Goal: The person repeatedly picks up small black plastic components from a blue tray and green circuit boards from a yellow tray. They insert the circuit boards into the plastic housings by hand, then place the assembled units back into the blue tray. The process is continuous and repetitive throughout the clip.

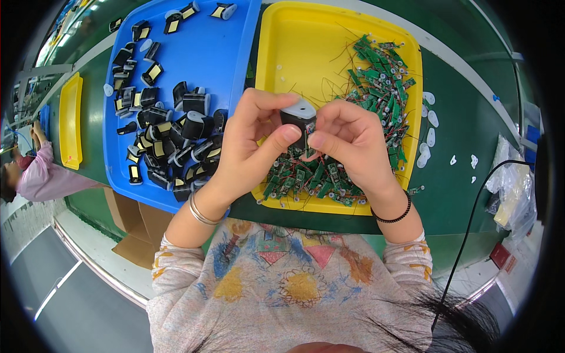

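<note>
Above the near-left part of the yellow tray (268, 53), my left hand (250, 138) is closed around a small black plastic housing (301, 125) with a light grey end cap (299, 109). Thumb and fingers of my right hand (352, 136) pinch at the housing's right side. Between those fingertips a bit of a small circuit board with thin wires (309, 130) shows; most of it is hidden. Many green circuit boards (382, 76) with wires lie heaped along the tray's right and near sides. Similar black housings (156, 129) are piled in the blue tray (203, 35) at left.
Light grey caps (432, 119) lie right of the yellow tray, with small white pieces (474, 160) beyond. Clear plastic bags (506, 182) and a black cable (471, 220) are at far right. A smaller yellow tray (72, 120) and another person (56, 173) are at left, above a cardboard box (135, 229).
</note>
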`<state>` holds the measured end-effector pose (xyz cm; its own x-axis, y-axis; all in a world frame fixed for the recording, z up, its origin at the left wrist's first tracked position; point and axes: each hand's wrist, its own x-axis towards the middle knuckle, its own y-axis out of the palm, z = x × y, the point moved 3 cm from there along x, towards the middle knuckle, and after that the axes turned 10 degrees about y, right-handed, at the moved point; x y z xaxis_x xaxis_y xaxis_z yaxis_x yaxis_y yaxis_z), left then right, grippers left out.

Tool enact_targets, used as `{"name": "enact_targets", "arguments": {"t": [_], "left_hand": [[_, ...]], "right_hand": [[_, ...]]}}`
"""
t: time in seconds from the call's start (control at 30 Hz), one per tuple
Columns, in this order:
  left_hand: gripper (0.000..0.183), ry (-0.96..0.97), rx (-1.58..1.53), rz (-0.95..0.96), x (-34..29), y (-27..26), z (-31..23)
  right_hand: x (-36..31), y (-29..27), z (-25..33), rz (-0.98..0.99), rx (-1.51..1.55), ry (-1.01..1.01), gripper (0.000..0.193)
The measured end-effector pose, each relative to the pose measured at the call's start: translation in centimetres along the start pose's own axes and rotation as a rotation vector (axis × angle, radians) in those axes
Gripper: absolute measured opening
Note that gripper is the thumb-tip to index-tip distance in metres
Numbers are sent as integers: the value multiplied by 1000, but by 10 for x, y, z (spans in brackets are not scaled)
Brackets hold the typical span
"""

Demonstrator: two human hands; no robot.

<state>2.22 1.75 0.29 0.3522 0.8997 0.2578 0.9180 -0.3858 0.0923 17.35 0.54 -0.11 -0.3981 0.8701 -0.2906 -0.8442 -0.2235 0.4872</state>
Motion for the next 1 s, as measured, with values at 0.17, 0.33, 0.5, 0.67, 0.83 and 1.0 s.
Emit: {"name": "enact_targets", "arguments": {"t": [0.17, 0.33, 0.5, 0.67, 0.83, 1.0], "left_hand": [[32, 25, 99, 69, 0, 0, 1], [32, 56, 157, 104, 5, -5, 6], [36, -16, 73, 180, 8, -2, 2], [35, -95, 21, 98, 7, -4, -4], [37, -119, -42, 73, 6, -8, -1], [40, -195, -205, 94, 8, -7, 0]], "right_hand": [[-2, 4, -4, 12, 61, 50, 12], [-3, 5, -3, -115, -58, -60, 12], [-6, 5, -2, -300, -356, -280, 15], [-5, 6, -1, -296, -445, -355, 14], [-4, 8, 2, -205, -379, -271, 12], [-5, 6, -1, -244, -336, -202, 9]]}}
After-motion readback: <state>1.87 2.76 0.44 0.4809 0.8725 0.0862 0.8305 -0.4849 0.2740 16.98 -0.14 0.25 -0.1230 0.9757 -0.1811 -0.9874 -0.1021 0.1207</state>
